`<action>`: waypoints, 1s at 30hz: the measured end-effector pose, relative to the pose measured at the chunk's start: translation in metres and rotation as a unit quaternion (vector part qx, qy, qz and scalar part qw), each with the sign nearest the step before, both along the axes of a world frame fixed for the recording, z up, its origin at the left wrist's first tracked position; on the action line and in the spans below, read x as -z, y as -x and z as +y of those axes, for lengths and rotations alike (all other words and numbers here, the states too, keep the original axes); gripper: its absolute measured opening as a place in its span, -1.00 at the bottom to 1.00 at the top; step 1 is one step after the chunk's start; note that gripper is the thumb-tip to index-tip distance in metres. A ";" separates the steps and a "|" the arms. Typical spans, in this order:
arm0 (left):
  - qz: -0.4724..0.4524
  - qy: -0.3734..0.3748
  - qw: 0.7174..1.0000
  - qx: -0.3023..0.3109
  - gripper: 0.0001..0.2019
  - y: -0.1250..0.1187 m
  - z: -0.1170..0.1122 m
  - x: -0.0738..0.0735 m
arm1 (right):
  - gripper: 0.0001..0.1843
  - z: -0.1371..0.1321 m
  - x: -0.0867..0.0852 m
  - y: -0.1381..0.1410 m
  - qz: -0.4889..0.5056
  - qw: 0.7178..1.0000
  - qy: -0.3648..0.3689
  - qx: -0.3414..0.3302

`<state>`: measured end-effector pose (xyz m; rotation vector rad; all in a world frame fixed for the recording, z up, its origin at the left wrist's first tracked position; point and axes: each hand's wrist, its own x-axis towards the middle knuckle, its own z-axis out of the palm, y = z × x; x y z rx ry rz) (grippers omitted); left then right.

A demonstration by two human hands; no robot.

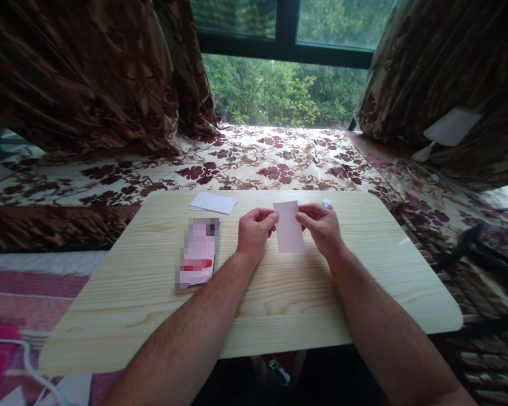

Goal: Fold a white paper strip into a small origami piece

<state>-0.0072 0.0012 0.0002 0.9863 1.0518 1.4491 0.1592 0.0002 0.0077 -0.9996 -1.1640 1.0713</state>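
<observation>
Between my two hands a small blank white sheet of paper (pixel 289 228) is held upright above the table. My left hand (pixel 255 230) pinches its left edge between thumb and fingers. On the opposite edge, my right hand (pixel 320 226) grips the sheet the same way. Just beyond the right hand lies a small folded white paper piece (pixel 327 203), partly hidden by the fingers. To the left of my left hand rests a phone (pixel 198 254), its surface partly blurred out. A short stack of white paper sheets (pixel 213 203) lies behind the phone.
The light wooden table (pixel 296 316) has rounded corners. Behind it stretches a ledge with flowered cloth (pixel 279 158) under a window. A white lamp (pixel 452 127) stands at the right. Dark metal bars (pixel 476 282) are beside the table, and a white cable (pixel 27 355) hangs at lower left.
</observation>
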 end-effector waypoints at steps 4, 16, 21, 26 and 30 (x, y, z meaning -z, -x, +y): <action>0.012 0.003 1.000 0.006 -0.77 -0.001 -0.001 0.001 | -0.77 -0.001 0.001 0.000 0.027 0.999 -0.016 -0.002; 0.006 0.002 1.000 0.003 -0.78 0.000 0.000 0.002 | -0.74 -0.007 -0.002 0.003 -0.007 0.995 -0.026 -0.094; 0.000 -0.003 1.000 0.012 -0.77 0.001 0.002 0.004 | -0.72 -0.006 0.002 0.005 -0.007 0.994 -0.016 -0.106; -0.007 0.002 1.000 0.010 -0.74 0.001 0.002 0.003 | -0.76 -0.005 0.004 0.005 0.004 0.993 -0.026 -0.113; -0.004 -0.002 1.000 0.011 -0.74 0.000 0.001 0.003 | -0.80 -0.005 0.004 0.004 -0.006 0.993 -0.031 -0.117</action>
